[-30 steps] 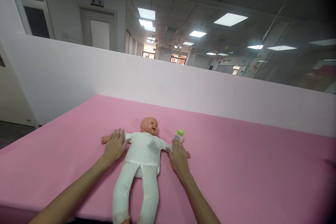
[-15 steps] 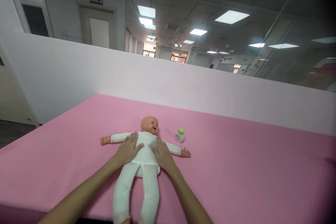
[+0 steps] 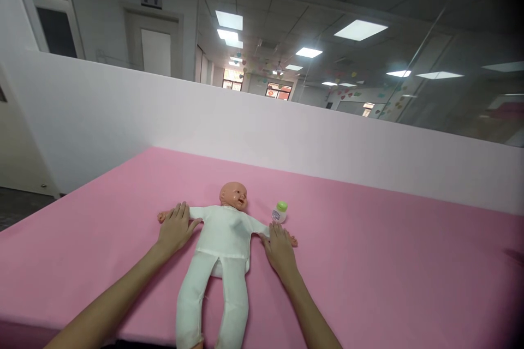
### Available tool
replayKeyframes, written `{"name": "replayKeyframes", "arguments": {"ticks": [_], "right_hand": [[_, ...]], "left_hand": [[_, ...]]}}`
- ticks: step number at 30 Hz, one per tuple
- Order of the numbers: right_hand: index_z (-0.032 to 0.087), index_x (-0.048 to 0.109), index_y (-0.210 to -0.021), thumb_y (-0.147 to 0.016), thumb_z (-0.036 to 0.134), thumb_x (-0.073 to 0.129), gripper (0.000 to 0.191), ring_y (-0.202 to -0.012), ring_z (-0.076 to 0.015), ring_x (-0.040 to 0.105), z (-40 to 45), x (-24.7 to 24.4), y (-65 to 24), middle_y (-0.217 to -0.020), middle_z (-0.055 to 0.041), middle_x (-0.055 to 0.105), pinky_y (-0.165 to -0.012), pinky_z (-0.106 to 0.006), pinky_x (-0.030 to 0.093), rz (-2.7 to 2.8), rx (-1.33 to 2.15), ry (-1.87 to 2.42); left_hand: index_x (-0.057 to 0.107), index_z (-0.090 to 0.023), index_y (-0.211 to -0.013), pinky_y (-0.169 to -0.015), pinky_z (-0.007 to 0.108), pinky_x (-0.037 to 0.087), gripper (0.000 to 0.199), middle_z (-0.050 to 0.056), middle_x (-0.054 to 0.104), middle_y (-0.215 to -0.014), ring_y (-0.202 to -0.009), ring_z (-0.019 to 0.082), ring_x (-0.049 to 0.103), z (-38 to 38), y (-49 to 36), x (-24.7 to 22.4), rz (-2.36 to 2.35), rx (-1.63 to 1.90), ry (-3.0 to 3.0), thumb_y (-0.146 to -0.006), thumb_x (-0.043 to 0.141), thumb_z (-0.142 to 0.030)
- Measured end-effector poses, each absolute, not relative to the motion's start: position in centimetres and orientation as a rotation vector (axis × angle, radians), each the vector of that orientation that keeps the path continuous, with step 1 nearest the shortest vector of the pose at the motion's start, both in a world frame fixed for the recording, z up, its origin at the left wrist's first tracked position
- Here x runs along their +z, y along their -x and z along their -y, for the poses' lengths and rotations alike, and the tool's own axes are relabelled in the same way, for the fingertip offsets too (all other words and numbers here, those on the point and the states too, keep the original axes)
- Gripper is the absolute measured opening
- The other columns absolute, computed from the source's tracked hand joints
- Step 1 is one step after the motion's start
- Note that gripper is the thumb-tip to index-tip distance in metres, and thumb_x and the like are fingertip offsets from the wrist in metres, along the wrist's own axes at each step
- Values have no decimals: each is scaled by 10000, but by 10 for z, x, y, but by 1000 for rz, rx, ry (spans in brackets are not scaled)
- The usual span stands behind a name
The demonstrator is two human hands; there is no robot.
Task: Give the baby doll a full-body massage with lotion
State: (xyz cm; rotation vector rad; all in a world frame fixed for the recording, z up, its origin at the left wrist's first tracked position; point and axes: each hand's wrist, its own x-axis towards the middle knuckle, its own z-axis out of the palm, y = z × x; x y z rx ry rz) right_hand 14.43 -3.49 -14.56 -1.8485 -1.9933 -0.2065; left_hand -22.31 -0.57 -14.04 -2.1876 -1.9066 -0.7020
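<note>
A baby doll (image 3: pixel 224 232) in white clothes lies on its back on the pink padded surface (image 3: pixel 368 262), arms spread to both sides. My left hand (image 3: pixel 175 229) rests over the doll's outstretched arm on the left, near its wrist, with the fingers extended and the thumb apart. On the other side, my right hand (image 3: pixel 280 248) lies across the doll's other sleeve near the wrist, fingers stretched out. Just beyond my right fingertips stands a small jar (image 3: pixel 279 212) with a green lid. Parts of both doll forearms are hidden under my hands.
A low white wall (image 3: pixel 262 131) runs along the back of the pink surface, with glass above it. Behind are ceiling lights and a door (image 3: pixel 155 49). The surface's front edge crosses the bottom left.
Both my hands have moved outward from the doll's chest along its arms, the left hand to the left and the right hand to the right. The doll's body and the jar stay in place.
</note>
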Motion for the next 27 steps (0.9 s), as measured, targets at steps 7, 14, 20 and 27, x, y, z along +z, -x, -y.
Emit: {"name": "replayKeyframes", "arguments": {"ticks": [7,14,20,27], "right_hand": [[150,383,-1585,-1031,619,328,727,-1512,-275,369,37,-111,-86,-1623,-131,405,-1246,-479,299,1847,410,1475],[107,373,-1584,-1044,560,287,710,-1556,-264,265,31,-126,-50,-1656,-142,326,-1283,-503,183,2042,448,1460],[65,453,-1533,-1032,595,304,745,-1506,-332,367,35,-127,-84,-1587,-204,437,-1269,-522,180,2033,263,1690],[40,553,-1430,-1009,670,286,803,-1443,-406,427,34,-155,-132,-1503,-269,521,-1224,-589,194,1966,-131,1811]], "left_hand": [[387,-88,-1570,-1256,456,263,726,168,355,-1643,-1539,282,301,30,168,-100,1776,-999,2734,-1051,284,-585],[288,-130,-1625,-1290,444,143,788,125,195,-1697,-1578,258,169,30,150,-105,1603,-860,3028,-1036,261,-653],[344,-67,-1592,-1261,488,219,837,196,278,-1657,-1553,312,245,12,186,-135,1899,-840,2767,-1019,268,-672],[482,-57,-1502,-1240,518,247,728,206,387,-1617,-1533,332,305,5,219,-149,1855,-752,2528,-1036,287,-581]]}}
